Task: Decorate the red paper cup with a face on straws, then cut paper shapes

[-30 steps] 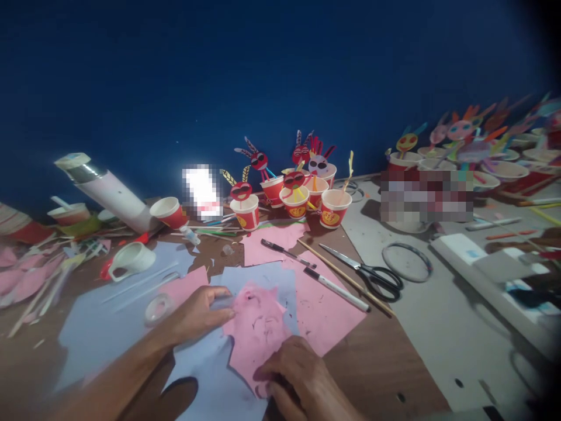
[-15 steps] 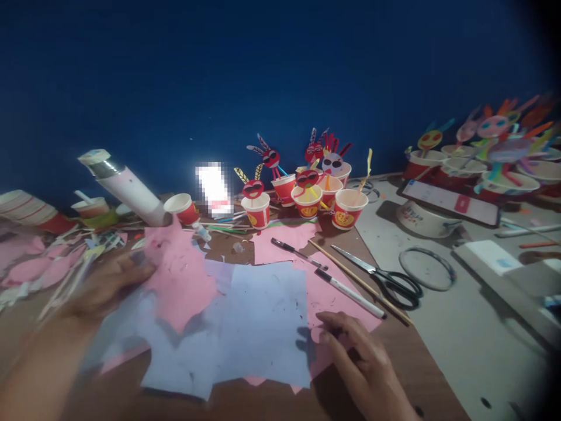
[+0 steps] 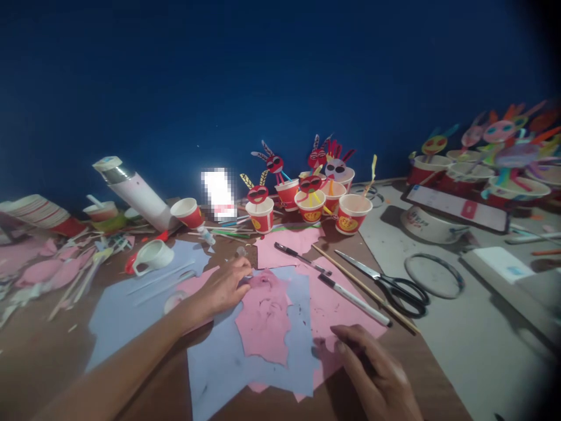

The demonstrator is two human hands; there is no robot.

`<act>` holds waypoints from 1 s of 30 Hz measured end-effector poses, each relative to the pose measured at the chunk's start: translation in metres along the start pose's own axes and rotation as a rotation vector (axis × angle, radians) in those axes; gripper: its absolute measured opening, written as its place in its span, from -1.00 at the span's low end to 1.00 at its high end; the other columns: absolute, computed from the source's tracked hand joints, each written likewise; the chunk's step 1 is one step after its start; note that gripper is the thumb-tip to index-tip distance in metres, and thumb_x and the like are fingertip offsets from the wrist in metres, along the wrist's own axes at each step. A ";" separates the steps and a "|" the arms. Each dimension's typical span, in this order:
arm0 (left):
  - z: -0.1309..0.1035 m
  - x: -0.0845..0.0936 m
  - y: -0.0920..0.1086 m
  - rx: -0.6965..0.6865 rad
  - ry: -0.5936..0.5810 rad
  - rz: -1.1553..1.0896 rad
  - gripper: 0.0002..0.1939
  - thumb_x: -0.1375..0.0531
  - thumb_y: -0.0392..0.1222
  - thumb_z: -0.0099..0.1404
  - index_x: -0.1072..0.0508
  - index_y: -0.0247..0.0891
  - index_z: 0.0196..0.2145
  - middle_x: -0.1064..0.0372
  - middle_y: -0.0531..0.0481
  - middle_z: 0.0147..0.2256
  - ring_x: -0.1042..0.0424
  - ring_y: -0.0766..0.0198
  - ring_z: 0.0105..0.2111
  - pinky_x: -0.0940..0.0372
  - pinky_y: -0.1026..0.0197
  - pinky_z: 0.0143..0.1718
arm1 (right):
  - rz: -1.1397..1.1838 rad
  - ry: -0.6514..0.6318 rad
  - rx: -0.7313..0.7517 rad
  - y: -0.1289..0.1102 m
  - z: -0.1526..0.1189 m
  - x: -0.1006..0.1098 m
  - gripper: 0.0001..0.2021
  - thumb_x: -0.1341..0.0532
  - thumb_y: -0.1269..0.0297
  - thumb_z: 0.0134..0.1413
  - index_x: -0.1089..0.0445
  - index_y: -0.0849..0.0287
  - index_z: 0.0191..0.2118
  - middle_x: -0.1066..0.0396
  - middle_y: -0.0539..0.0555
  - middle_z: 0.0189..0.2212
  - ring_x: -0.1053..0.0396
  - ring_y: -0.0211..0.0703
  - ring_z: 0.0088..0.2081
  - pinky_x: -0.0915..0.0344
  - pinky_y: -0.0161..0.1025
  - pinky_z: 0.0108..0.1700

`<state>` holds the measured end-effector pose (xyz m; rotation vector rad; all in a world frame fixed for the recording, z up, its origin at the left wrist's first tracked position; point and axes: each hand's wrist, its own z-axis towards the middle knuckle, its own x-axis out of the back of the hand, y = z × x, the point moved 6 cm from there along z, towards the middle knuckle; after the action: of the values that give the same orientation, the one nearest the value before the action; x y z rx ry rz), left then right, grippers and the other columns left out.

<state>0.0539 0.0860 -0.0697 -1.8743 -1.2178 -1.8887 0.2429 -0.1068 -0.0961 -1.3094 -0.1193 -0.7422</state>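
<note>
My left hand (image 3: 228, 285) reaches over the paper with curled fingers, its thumb and fingertips at the upper left edge of a jagged pink paper piece (image 3: 265, 327). The piece lies over a blue paper sheet (image 3: 210, 368) and has faint curved marks. To the right, my right hand (image 3: 379, 371) hovers low by a larger pink sheet (image 3: 324, 310), thumb and forefinger slightly apart, with nothing visible between them. On that sheet rest a white marker (image 3: 359, 301) and a dark pen (image 3: 302, 258). Black-handled scissors (image 3: 385, 286) lie beside a thin wooden stick (image 3: 363, 286).
Red paper cups (image 3: 353, 213) with paper-faced figures stand along the back. At left are a white tube (image 3: 140, 199), a white mug (image 3: 155, 255) and paper scraps (image 3: 48, 266). A phone (image 3: 458, 207) leans on a tape roll (image 3: 433, 225) at right.
My left hand has moved right, bringing the pink paper piece from the left onto the blue sheet. This uncovered the mug and clear straws. The right hand has barely moved.
</note>
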 end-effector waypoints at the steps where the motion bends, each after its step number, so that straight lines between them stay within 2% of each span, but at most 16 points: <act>1: -0.001 0.000 0.001 -0.010 -0.003 0.030 -0.87 -0.02 -0.31 0.12 -0.35 -0.23 -0.39 -0.28 -0.06 -0.16 -0.26 0.11 -0.15 -0.16 0.09 -0.14 | 0.004 -0.009 0.012 0.000 0.000 -0.002 -0.84 -0.12 0.30 0.15 -0.33 0.04 -0.14 -0.45 -0.01 -0.29 -0.42 -0.18 -0.26 -0.35 -0.37 -0.27; 8: 0.004 0.002 0.002 -0.008 -0.054 0.137 -0.90 -0.03 -0.30 0.12 -0.33 -0.22 -0.39 -0.30 -0.03 -0.28 -0.27 0.13 -0.22 -0.17 0.13 -0.21 | 0.038 -0.104 0.038 0.000 0.000 -0.011 -0.83 -0.09 0.32 0.17 -0.30 0.02 -0.12 -0.41 0.00 -0.32 -0.37 -0.15 -0.27 -0.32 -0.28 -0.27; 12: 0.003 -0.002 0.003 0.009 -0.053 0.146 -0.76 -0.02 -0.31 0.14 -0.32 -0.22 -0.21 -0.32 -0.07 -0.17 -0.28 0.11 -0.15 -0.17 0.10 -0.13 | 0.050 -0.115 0.052 0.001 -0.001 -0.013 -0.81 -0.08 0.34 0.17 -0.28 0.03 -0.10 -0.40 0.01 -0.31 -0.36 -0.14 -0.25 -0.30 -0.26 -0.25; 15: -0.001 -0.004 0.006 0.008 -0.051 0.118 -0.58 0.00 -0.33 0.15 -0.22 -0.20 0.00 -0.26 -0.10 -0.01 -0.24 0.12 -0.03 -0.15 0.11 -0.05 | 0.049 -0.123 0.046 0.003 -0.002 -0.013 -0.81 -0.08 0.35 0.18 -0.27 0.03 -0.09 -0.39 0.02 -0.29 -0.35 -0.13 -0.22 -0.30 -0.25 -0.22; 16: -0.003 -0.003 0.006 0.007 -0.059 0.103 -0.58 0.00 -0.32 0.16 -0.23 -0.21 0.00 -0.26 -0.10 -0.01 -0.24 0.11 -0.02 -0.15 0.11 -0.04 | 0.052 -0.128 0.042 0.004 -0.002 -0.014 -0.81 -0.08 0.35 0.18 -0.27 0.03 -0.09 -0.39 0.02 -0.28 -0.35 -0.13 -0.22 -0.29 -0.25 -0.22; 18: -0.007 0.002 0.003 0.017 -0.085 0.046 -0.71 0.00 -0.29 0.17 -0.35 -0.23 -0.14 -0.34 -0.09 -0.12 -0.30 0.11 -0.10 -0.18 0.12 -0.08 | 0.061 -0.140 0.023 0.005 -0.002 -0.014 -0.81 -0.08 0.35 0.18 -0.27 0.03 -0.09 -0.38 0.02 -0.28 -0.35 -0.14 -0.22 -0.29 -0.25 -0.21; 20: -0.013 0.015 -0.007 0.054 -0.093 -0.063 -0.82 -0.02 -0.26 0.18 -0.40 -0.23 -0.31 -0.37 -0.03 -0.25 -0.35 0.15 -0.21 -0.23 0.16 -0.15 | 0.073 -0.142 0.007 0.006 -0.003 -0.014 -0.81 -0.08 0.35 0.18 -0.27 0.02 -0.09 -0.38 0.01 -0.27 -0.34 -0.15 -0.21 -0.28 -0.26 -0.20; 22: -0.022 0.038 -0.026 0.148 -0.031 -0.241 -0.82 -0.09 -0.21 0.18 -0.40 -0.23 -0.25 -0.40 0.02 -0.24 -0.37 0.16 -0.21 -0.24 0.19 -0.15 | 0.086 -0.121 -0.005 0.005 -0.003 -0.011 -0.80 -0.09 0.35 0.18 -0.27 0.01 -0.08 -0.38 0.01 -0.26 -0.34 -0.16 -0.20 -0.27 -0.28 -0.19; 24: -0.037 0.064 -0.054 0.316 0.094 -0.416 -0.66 -0.18 -0.14 0.13 -0.35 -0.26 -0.12 -0.43 0.02 -0.23 -0.39 0.12 -0.22 -0.28 0.19 -0.18 | 0.097 -0.084 -0.001 0.003 -0.002 -0.008 -0.80 -0.09 0.36 0.17 -0.27 0.03 -0.08 -0.39 0.00 -0.26 -0.35 -0.18 -0.21 -0.27 -0.30 -0.19; 26: -0.051 0.086 -0.076 0.386 0.208 -0.628 -0.56 -0.22 -0.14 0.10 -0.30 -0.29 -0.05 -0.46 0.01 -0.26 -0.40 0.11 -0.24 -0.32 0.20 -0.23 | 0.103 -0.050 0.006 0.001 -0.001 -0.004 -0.81 -0.10 0.37 0.17 -0.28 0.04 -0.09 -0.40 0.00 -0.29 -0.36 -0.20 -0.24 -0.27 -0.33 -0.22; 28: -0.062 0.099 -0.090 0.400 0.285 -0.799 -0.49 -0.25 -0.15 0.07 -0.26 -0.25 -0.02 -0.47 0.02 -0.25 -0.42 0.11 -0.24 -0.34 0.19 -0.24 | 0.099 -0.019 0.018 -0.001 0.000 -0.001 -0.81 -0.10 0.37 0.16 -0.29 0.05 -0.11 -0.40 -0.01 -0.30 -0.37 -0.22 -0.27 -0.28 -0.35 -0.25; 30: -0.065 0.100 -0.095 0.392 0.281 -0.863 -0.47 -0.26 -0.14 0.05 -0.24 -0.22 -0.02 -0.48 0.00 -0.23 -0.43 0.09 -0.23 -0.35 0.18 -0.26 | 0.089 0.004 0.030 -0.003 0.000 0.001 -0.81 -0.11 0.38 0.15 -0.30 0.05 -0.11 -0.41 0.00 -0.30 -0.38 -0.23 -0.28 -0.29 -0.37 -0.26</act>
<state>-0.0730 0.1415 -0.0069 -0.8854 -2.3003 -1.9338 0.2417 -0.1071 -0.0932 -1.2770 -0.0685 -0.6652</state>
